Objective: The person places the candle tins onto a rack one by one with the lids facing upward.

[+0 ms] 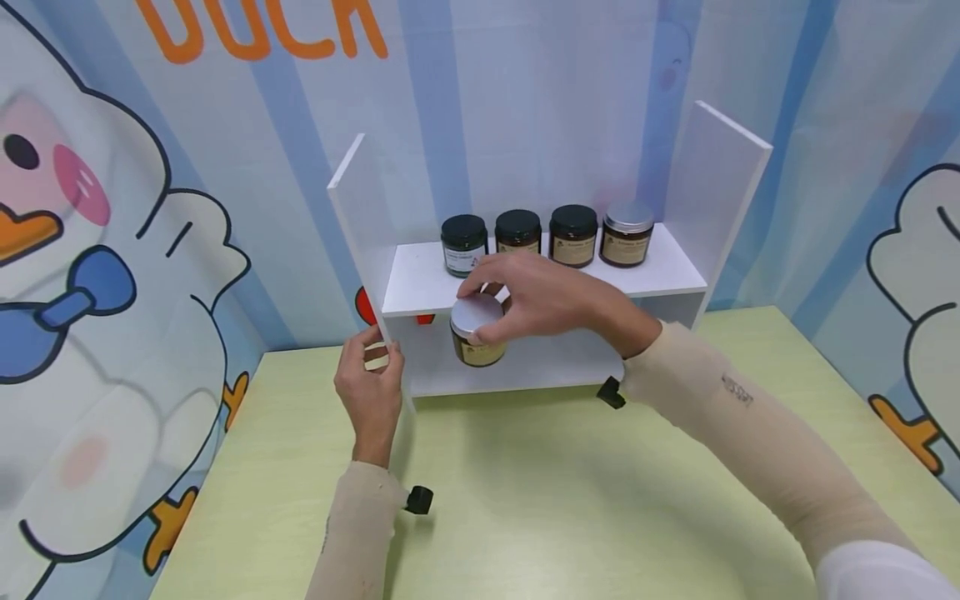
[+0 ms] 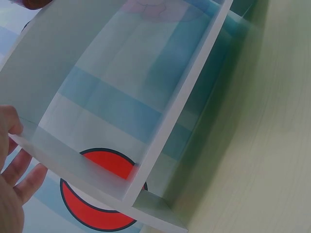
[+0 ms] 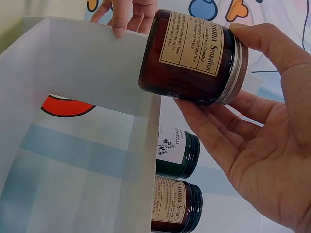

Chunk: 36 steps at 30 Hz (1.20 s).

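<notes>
My right hand [image 1: 551, 292] grips an amber scented candle jar [image 3: 192, 56] with a silver lid and a tan label. Thumb and fingers hold it around the lid end. In the head view the candle jar is in front of the white shelf unit [image 1: 517, 382], between its two boards. With fingers and thumb on either side, my left hand [image 1: 369, 387] pinches the left side panel [image 2: 63, 167] near the upper board. On that board stand a green candle jar [image 1: 464, 246] and several amber ones [image 1: 573, 236], one silver-lidded, the rest black-lidded.
The shelf unit stands at the back of a pale green table [image 1: 525, 500], close to a printed duck backdrop [image 1: 480, 108]. Its side panels rise above the upper board at left and right [image 1: 716, 179]. A small black camera [image 1: 419, 500] sits at my left wrist.
</notes>
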Each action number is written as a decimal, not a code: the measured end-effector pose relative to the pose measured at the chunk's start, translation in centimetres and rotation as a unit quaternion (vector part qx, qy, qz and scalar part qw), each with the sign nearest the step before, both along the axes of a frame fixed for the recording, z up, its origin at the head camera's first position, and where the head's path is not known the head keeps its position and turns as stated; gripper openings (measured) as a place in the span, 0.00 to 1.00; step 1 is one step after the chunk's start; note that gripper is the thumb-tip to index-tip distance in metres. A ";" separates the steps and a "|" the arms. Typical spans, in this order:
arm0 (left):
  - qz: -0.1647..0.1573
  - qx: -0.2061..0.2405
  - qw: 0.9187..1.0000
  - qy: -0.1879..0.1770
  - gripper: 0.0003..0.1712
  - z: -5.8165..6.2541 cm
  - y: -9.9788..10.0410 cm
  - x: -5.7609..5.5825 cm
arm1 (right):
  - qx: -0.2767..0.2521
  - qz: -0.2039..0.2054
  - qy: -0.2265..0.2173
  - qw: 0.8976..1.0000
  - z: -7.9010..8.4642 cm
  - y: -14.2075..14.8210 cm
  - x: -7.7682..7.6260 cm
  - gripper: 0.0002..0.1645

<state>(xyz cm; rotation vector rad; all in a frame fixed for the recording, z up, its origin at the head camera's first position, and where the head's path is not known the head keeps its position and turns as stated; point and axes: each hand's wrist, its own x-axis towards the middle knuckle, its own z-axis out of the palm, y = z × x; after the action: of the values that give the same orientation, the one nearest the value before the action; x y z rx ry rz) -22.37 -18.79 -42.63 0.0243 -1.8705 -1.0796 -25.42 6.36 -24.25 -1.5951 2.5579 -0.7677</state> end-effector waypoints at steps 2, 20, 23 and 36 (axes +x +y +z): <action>0.000 -0.001 1.000 -0.001 0.15 -0.1 0.0 0.0 | 0.000 -0.001 -0.001 1.000 0.1 -0.2 -0.1 0.26; -0.013 0.011 1.000 -0.006 0.15 0.1 -0.1 0.1 | -0.009 -0.039 0.022 0.999 1.7 -2.0 -1.1 0.28; -0.013 0.003 1.000 -0.011 0.15 0.0 -0.1 0.1 | -0.008 -0.042 0.027 0.999 1.9 -2.3 -1.2 0.29; -0.021 -0.020 1.000 -0.010 0.17 -0.1 -0.2 0.2 | -0.011 -0.048 0.033 0.998 2.6 -3.2 -1.7 0.28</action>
<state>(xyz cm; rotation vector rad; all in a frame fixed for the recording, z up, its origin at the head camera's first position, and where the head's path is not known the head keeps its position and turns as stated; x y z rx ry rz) -22.20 -19.02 -42.77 -0.0275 -1.9173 -1.0750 -27.17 3.13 -21.69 -1.5388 2.6998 -0.7641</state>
